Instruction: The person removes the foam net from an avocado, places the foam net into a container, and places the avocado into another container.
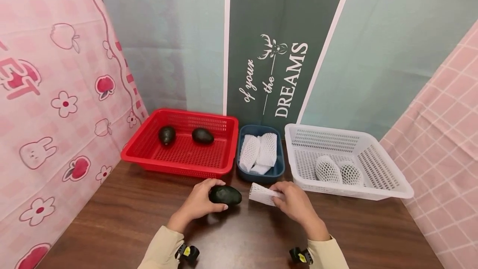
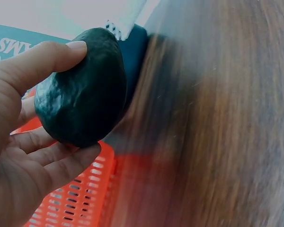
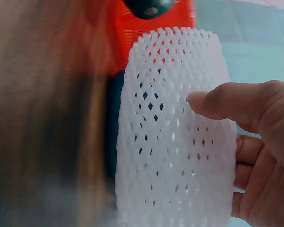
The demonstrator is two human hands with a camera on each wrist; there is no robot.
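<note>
In my left hand [image 1: 199, 201] is a dark green avocado [image 1: 225, 195], gripped at its left end between thumb and fingers. The left wrist view shows the same avocado [image 2: 83, 90] with the thumb over one side and fingers under the other. My right hand [image 1: 295, 202] pinches a white foam net sleeve [image 1: 263, 194], its end facing the avocado. Up close in the right wrist view, the sleeve [image 3: 173, 127] looks flattened, with the thumb pressed on its mesh. A small gap separates avocado and sleeve above the table.
A red basket [image 1: 179, 169] at the back left holds two avocados [image 1: 203, 135]. Between the baskets, a blue bin [image 1: 261, 177] contains several foam net sleeves [image 1: 267, 148]. The white basket [image 1: 347, 192] on the right has two net-wrapped fruits [image 1: 328, 170]. Brown wooden table [image 1: 239, 240] lies beneath.
</note>
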